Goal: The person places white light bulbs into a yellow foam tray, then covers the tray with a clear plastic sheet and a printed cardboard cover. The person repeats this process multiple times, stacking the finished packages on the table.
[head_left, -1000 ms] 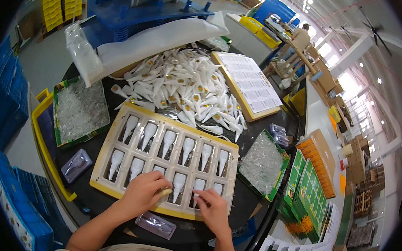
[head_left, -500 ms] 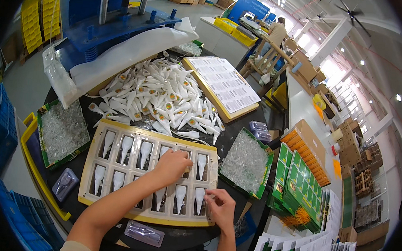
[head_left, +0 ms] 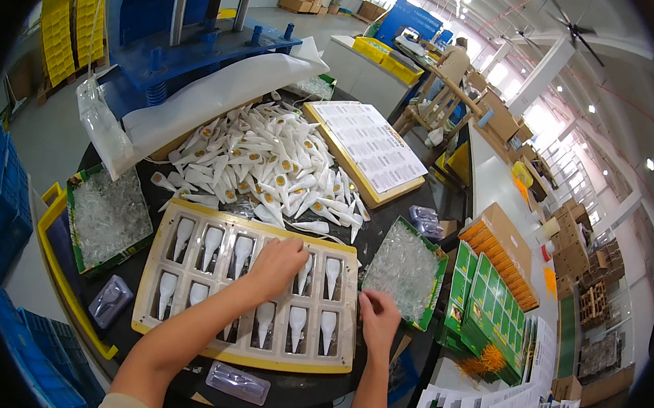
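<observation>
We have white, teardrop-shaped plastic pieces point(head_left: 297, 329) lying in the two rows of recesses of a pale, yellow-rimmed rectangular tray point(head_left: 296, 367). Our left hand point(head_left: 280, 263) is over the upper row, fingers curled down; their tips are hidden, so we cannot tell whether they grip anything. Our right hand point(head_left: 378, 314) is just beside the tray's right edge, fingers bent inward, and we cannot tell if they pinch something. Near it we see a shallow green-edged box point(head_left: 439, 276) of small clear plastic bits point(head_left: 406, 266); beyond the tray, a heap of loose white pointed pieces point(head_left: 269, 162).
</observation>
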`<state>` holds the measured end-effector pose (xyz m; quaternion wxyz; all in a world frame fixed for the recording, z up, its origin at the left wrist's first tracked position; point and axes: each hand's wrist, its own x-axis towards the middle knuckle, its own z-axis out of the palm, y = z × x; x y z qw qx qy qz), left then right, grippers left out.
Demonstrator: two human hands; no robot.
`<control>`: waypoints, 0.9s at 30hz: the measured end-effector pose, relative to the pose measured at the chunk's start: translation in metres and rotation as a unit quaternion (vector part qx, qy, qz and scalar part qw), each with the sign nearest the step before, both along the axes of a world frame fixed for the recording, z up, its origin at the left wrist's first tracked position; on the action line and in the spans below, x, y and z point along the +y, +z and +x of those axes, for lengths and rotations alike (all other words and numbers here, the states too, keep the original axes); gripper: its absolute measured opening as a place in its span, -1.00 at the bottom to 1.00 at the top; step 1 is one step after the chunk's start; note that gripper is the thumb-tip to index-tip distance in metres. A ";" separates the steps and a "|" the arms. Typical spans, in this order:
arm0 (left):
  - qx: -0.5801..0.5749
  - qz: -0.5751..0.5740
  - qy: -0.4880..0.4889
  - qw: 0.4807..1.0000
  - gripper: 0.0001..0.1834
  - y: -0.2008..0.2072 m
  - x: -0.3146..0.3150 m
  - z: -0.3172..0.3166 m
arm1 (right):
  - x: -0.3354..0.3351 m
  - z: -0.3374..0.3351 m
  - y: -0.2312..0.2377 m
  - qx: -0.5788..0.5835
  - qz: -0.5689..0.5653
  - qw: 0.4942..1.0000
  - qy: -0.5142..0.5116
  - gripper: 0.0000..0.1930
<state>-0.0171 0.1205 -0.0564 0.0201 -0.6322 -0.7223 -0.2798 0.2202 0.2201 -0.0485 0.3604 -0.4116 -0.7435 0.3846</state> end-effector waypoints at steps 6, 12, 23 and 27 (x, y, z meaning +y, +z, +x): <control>-0.102 0.084 -0.169 0.977 -0.73 0.041 -0.070 0.097 | -0.102 0.022 0.007 0.389 -0.565 0.725 0.063 -0.64; -0.141 0.114 -0.088 0.979 -0.50 0.053 -0.138 0.118 | -0.058 0.033 -0.014 0.356 -0.583 0.721 0.117 -0.74; -0.015 -0.073 -0.080 0.994 -0.45 0.008 -0.237 0.112 | 0.025 -0.028 -0.014 -0.105 0.037 0.993 0.034 -0.82; -0.023 -0.079 -0.104 0.991 -0.43 -0.005 -0.242 0.116 | 0.021 -0.031 -0.014 -0.080 0.037 0.995 0.052 -0.84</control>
